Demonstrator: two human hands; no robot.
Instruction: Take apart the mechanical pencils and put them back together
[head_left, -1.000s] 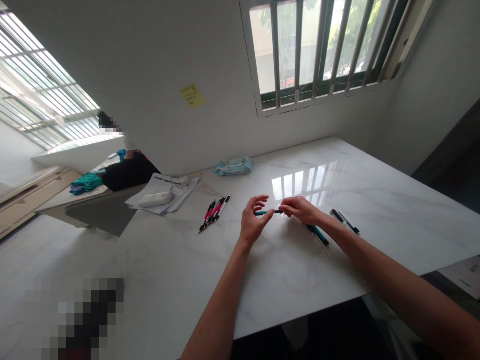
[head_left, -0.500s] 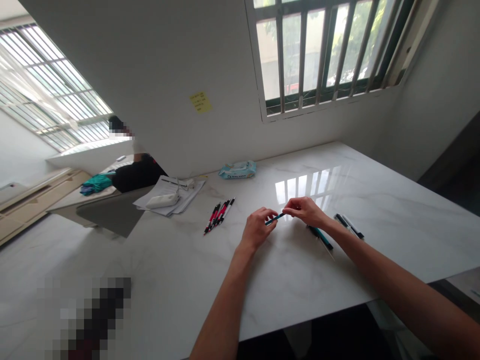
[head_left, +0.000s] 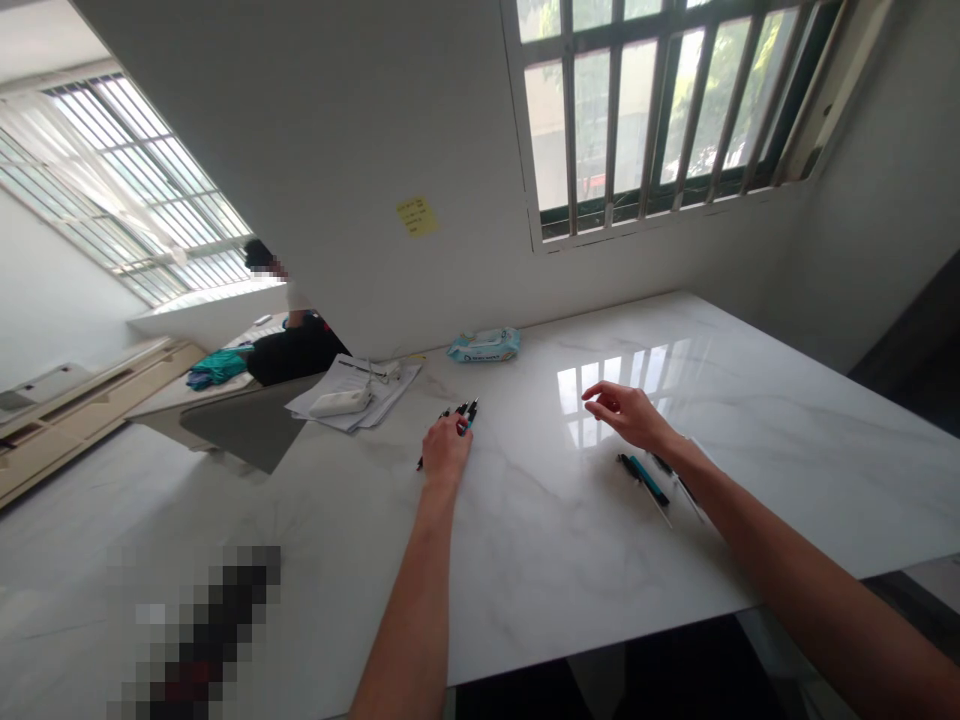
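Observation:
My left hand [head_left: 447, 447] is over the row of pens [head_left: 444, 410] on the left of the table, its fingers curled round a teal pen [head_left: 468, 422]. It covers most of the row, so only some dark tips show. My right hand [head_left: 624, 412] hovers above the table, thumb and fingers apart with nothing between them. Below its wrist lie a teal and black pen part [head_left: 649, 480] and a thin pale refill [head_left: 660, 508]. More black and white pen parts [head_left: 684, 485] lie partly hidden behind my right forearm.
A blue wipes packet [head_left: 484, 345] lies against the wall. Left of it is a stack of papers [head_left: 390, 392] with a white device [head_left: 341, 401] on top. A yellow note [head_left: 416, 216] is stuck to the wall. Another person [head_left: 296, 345] sits at the far left beyond the partition.
My left hand has moved left with the teal pen, from beside my right hand to the row of pens. My right hand has let go of the pen and its fingers have parted.

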